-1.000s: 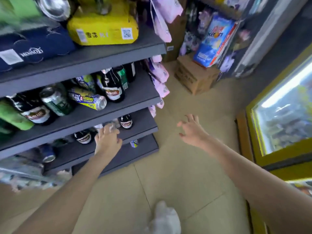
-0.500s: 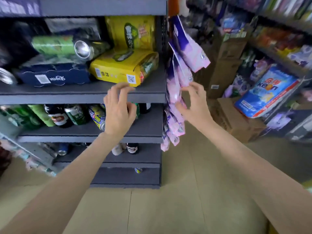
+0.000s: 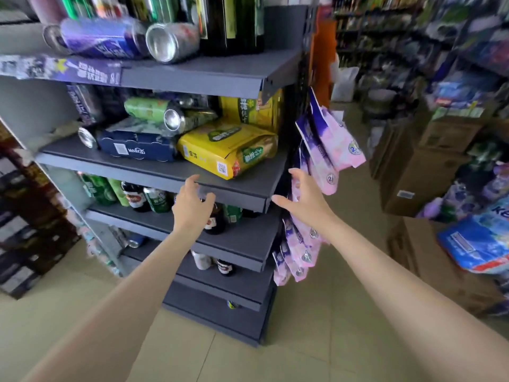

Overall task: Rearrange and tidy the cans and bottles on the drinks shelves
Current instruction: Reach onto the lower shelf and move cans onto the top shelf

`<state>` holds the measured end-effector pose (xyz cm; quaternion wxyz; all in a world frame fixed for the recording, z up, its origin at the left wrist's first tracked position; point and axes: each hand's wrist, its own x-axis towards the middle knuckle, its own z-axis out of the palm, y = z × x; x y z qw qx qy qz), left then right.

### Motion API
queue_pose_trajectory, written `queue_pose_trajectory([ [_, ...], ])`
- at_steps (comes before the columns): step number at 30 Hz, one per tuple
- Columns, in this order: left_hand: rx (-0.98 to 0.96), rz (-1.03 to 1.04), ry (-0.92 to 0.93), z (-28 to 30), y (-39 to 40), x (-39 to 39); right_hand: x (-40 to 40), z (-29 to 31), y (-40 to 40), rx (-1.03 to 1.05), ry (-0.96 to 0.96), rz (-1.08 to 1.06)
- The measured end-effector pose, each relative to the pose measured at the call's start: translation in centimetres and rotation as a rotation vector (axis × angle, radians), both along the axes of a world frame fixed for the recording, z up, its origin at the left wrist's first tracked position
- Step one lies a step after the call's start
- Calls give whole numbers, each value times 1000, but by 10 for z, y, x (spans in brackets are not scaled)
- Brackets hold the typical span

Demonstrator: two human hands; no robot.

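You face a grey shelf unit (image 3: 209, 78) whose tiers are far from tidy, so by my reading most of the job is left. On the top tier a purple can (image 3: 102, 37) and a silver-ended can (image 3: 172, 41) lie on their sides beside dark upright bottles (image 3: 231, 23). One tier down, a yellow multipack (image 3: 225, 150) juts over the front edge at an angle, a navy carton (image 3: 137, 147) sits beside it, and green cans (image 3: 154, 111) are toppled on top. Lower still, green cans and brown bottles (image 3: 135, 198) lean in a loose row. Your left hand (image 3: 192, 208) holds nothing, fingers loosely curled in front of that lower row, index tip near the shelf lip above. Your right hand (image 3: 304, 201) is spread and holds nothing, just beside the hanging pink pouches (image 3: 330, 150) at the unit's end.
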<state>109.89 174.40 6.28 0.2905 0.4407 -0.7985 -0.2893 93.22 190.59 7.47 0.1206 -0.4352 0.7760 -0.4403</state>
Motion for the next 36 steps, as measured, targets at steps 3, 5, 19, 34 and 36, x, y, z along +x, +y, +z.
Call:
queue_pose_trajectory([
  [3, 6, -11, 6, 0, -9, -4, -1, 3, -9, -3, -31, 7],
  [5, -26, -32, -38, 2, -13, -10, 1, 5, -19, -10, -54, 2],
  [19, -105, -33, -98, 7, -92, -13, 18, 17, -126, 70, 207, -131],
  [34, 24, 27, -165, 19, -91, -60, -38, 13, -91, 41, 151, -127],
  [36, 117, -6, -84, 24, -82, -65, -33, 14, -93, 25, 122, -145],
])
